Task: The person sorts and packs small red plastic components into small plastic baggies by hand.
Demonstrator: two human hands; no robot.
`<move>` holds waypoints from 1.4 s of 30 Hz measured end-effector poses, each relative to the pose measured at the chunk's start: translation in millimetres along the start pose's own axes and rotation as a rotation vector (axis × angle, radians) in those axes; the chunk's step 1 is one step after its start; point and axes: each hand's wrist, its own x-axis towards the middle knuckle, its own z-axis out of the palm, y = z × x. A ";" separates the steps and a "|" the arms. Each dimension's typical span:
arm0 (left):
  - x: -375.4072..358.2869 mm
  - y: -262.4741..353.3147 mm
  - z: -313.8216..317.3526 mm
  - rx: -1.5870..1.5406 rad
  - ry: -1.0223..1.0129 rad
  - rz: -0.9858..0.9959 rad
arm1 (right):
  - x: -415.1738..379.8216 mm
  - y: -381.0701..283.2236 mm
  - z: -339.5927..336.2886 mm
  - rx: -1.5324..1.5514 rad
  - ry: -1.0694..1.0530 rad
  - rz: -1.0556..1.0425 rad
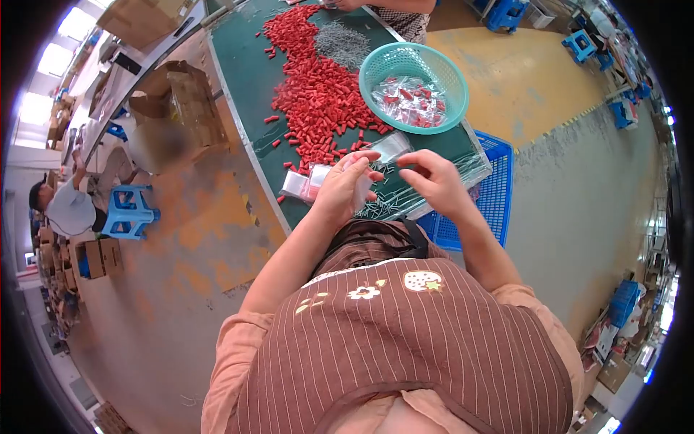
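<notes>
My left hand (341, 189) is closed around a small clear plastic bag (363, 192), above the near end of the green table. My right hand (436, 182) is held just to the right, its thumb and forefinger apart with nothing visible between them. Under the hands lies a scatter of small metal screws (377, 208). Flat clear bags (294, 185) rest beside my left hand, and another clear bag (392, 147) lies beyond the hands. A large heap of red plastic wall plugs (318, 101) spreads up the table.
A turquoise basket (463, 79) with filled clear bags stands at the table's right edge. Grey screws (341, 45) are piled farther back, near another person's arm (397, 6). A blue crate (497, 188) sits right of the table. Left are an open carton (202, 108) and a blue stool (130, 211).
</notes>
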 end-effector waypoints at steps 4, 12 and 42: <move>-4.4 2.0 -7.6 -0.041 -0.083 0.007 | 26.6 8.1 42.2 0.091 -0.081 -0.046; -4.8 1.3 -21.1 -0.054 0.004 0.038 | 43.3 20.1 53.4 0.300 -0.144 0.043; 11.9 -11.8 -32.0 -0.023 0.054 0.097 | 48.8 32.1 56.8 0.504 -0.019 0.121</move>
